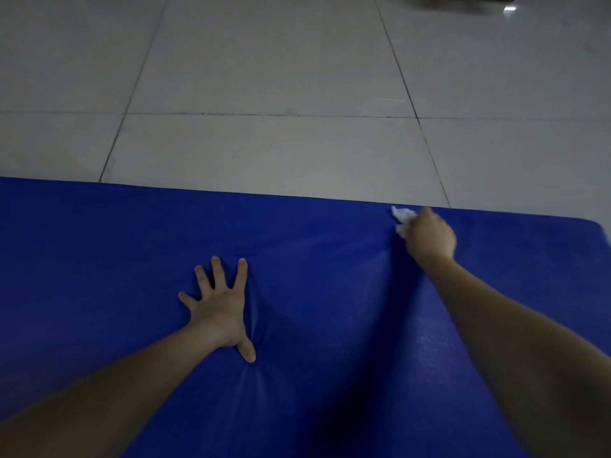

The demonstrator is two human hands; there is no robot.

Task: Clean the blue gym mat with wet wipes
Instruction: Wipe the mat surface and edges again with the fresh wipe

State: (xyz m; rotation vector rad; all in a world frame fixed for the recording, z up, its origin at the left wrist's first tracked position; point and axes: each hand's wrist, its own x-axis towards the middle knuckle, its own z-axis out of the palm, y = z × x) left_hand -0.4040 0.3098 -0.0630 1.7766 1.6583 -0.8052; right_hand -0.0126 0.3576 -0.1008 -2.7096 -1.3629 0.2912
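Right grip (429, 238) pinches a crumpled wet wipe (402, 217) against the far edge of the blue mat (115, 233); I see my left grip (220, 309) spread flat, pressing mid-mat.

Gym mat (314, 292): on the tiled floor (264, 77), which runs on toward 12 o'clock.
Left hand (218, 305): pressed flat on the mat.
Right hand (429, 236): at 2 o'clock from the left hand, by the mat's far edge.
Wet wipe (401, 218): held in the right hand, at its 10 o'clock side.

Pale tiled floor (264, 61) w/ dark grout lines fills upper frame; blurred dark object (463, 3) at top right.
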